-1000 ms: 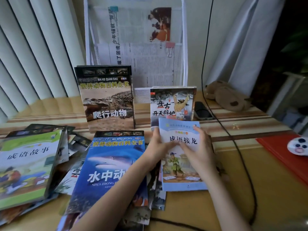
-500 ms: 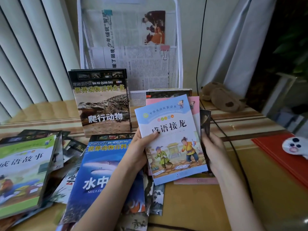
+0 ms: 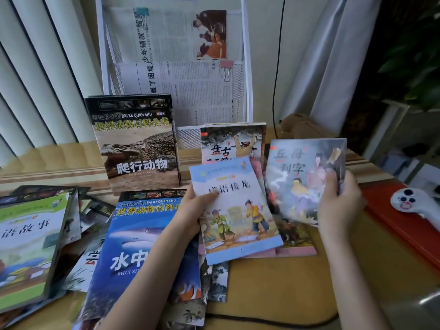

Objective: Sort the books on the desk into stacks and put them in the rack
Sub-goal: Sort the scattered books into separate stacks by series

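My left hand (image 3: 190,211) grips the left edge of a light blue picture book (image 3: 238,210), lifted and tilted over the desk. My right hand (image 3: 338,201) holds a grey illustrated book (image 3: 302,177) up to the right of it. A pink-edged book (image 3: 295,251) lies under both. A crocodile book (image 3: 138,144) and a dark story book (image 3: 228,144) lean upright against the white wire rack (image 3: 247,67), which holds newspapers. A blue shark book (image 3: 133,246) lies left of my arm. A green book (image 3: 26,246) tops a loose pile at far left.
A red folder (image 3: 400,225) with a white game controller (image 3: 412,201) lies at the right desk edge. A brown plush toy (image 3: 302,127) sits behind the books. A black cable (image 3: 277,67) hangs beside the rack. Vertical blinds stand at the back left.
My right hand has pulled the grey illustrated book out from behind the light blue one and moved it rightward. My left hand keeps the blue book, now lowered slightly.
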